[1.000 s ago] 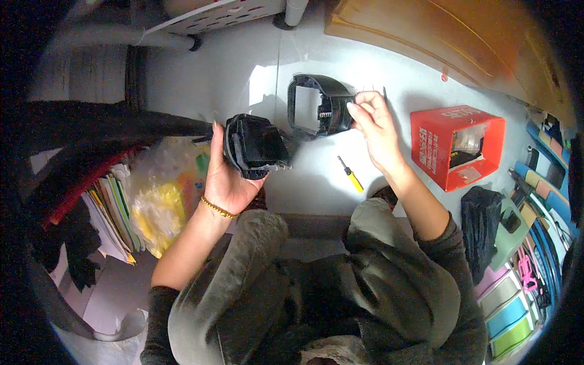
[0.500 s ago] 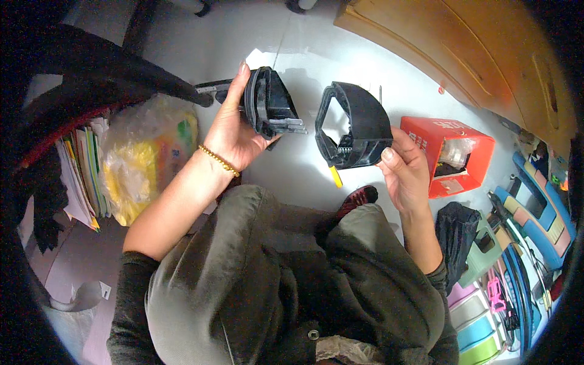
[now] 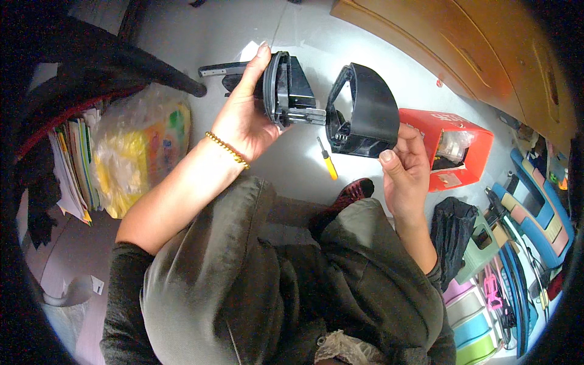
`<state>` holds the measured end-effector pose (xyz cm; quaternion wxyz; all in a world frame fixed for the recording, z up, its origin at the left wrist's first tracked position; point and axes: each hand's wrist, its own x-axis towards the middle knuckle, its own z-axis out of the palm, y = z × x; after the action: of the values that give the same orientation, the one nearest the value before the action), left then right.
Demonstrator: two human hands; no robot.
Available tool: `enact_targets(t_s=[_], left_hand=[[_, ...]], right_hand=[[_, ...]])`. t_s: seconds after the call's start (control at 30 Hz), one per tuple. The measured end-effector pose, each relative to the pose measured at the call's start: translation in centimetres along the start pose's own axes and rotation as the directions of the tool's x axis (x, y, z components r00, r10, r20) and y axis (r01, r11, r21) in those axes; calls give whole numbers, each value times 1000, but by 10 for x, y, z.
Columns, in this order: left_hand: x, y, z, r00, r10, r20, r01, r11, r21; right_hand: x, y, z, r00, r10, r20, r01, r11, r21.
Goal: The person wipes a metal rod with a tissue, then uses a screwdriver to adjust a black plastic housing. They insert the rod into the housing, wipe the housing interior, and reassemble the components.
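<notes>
My left hand [image 3: 243,125] is closed round a rounded black plastic part [image 3: 299,82], its thumb along the top edge. Metal strips stick out from that part toward the right, and a dark arm with a pale end extends from its left side. With thumb and fingers, my right hand [image 3: 406,173] grips the lower right corner of a hollow black plastic housing [image 3: 376,100]. A small coiled spring shows inside the housing's opening. The two pieces face each other, the strips' ends close to the housing's open side. A yellow-handled screwdriver [image 3: 329,163] lies on the floor below them.
A red box [image 3: 474,170] with things inside stands right of my right hand. Wooden drawers [image 3: 450,48] are at the far right. On the left are a clear plastic bag [image 3: 143,152] with yellow contents and upright papers [image 3: 76,164]. A black bag [image 3: 453,234] sits at the right.
My left hand has moved right and up with the black part, turning its strips more level. The gap to the housing has narrowed. More of the screwdriver now shows.
</notes>
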<state>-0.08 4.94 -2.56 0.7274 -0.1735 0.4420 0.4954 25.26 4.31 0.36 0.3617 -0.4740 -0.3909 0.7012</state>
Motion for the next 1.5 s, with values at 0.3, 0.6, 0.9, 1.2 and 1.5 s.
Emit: enact_targets(t_s=[0.3,0.6,0.9,1.2,1.5], left_hand=[[0,-2,3,997,42,-72,-38,998,58],[3,-2,0,999,51,-18,-51,998,23],[-5,-4,7,992,126,-7,-125,990,67],[-7,-6,10,988,151,23,-152,986,74],[-8,-16,15,970,230,79,-237,966,104]], right_hand=[[1,6,17,998,-62,32,65,994,-88],[3,5,24,993,-114,36,119,975,-187],[0,5,27,987,-145,70,157,961,-228],[1,15,37,989,-96,113,105,992,-73],[7,10,44,998,-47,38,49,997,-66]])
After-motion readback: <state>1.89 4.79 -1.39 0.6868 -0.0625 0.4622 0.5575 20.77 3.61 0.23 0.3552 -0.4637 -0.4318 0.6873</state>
